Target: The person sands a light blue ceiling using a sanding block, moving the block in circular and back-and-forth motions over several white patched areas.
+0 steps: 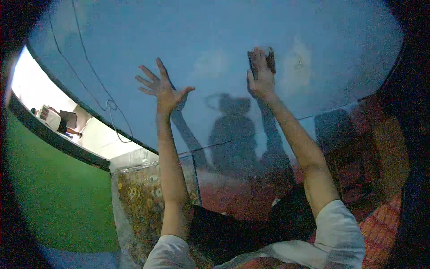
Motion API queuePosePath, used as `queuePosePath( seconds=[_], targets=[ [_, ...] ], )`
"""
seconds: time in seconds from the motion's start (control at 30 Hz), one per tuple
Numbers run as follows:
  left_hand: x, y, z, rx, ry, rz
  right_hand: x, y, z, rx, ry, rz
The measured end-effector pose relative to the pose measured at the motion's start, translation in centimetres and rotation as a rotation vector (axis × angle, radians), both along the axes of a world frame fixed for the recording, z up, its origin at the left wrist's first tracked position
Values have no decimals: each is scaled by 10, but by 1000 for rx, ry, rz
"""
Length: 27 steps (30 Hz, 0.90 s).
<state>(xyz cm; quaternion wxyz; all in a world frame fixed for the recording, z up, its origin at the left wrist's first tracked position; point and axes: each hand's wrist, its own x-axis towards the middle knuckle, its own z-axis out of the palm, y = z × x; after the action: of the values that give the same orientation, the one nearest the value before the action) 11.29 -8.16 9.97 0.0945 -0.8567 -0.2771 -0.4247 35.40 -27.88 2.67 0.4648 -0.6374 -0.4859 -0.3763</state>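
A dark rectangular block [271,62] sits between the bare right hand [262,81] and blue wall [215,27]; leftward, the bare left hand [166,97], then thin dark cable [109,105].

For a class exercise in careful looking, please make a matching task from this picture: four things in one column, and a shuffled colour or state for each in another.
Column one:
1. Left hand
2. Right hand
3. Dark cable
4. Lower-left wall

Column two:
A. Green
B. Laid over a dark block
C. Spread, holding nothing
D. Thin and looped

Right pairs: 1-C, 2-B, 3-D, 4-A
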Motion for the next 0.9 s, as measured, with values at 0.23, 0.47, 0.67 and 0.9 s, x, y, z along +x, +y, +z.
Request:
queuePosePath(
  seconds=[0.23, 0.47, 0.67, 0.9],
  targets=[
    [22, -9, 0, 36, -32, -33, 17, -4, 20, -215, -262, -36],
    [57, -17, -11, -6, -5, -39, 56, -17, -14, -256, -234, -324],
    [92, -11, -20, -20, 15, -6, 87, -11, 9, -108, 68, 133],
    [86, -21, -8, -23, 6, -35, 97, -12, -16, -93, 58, 86]
  ],
)
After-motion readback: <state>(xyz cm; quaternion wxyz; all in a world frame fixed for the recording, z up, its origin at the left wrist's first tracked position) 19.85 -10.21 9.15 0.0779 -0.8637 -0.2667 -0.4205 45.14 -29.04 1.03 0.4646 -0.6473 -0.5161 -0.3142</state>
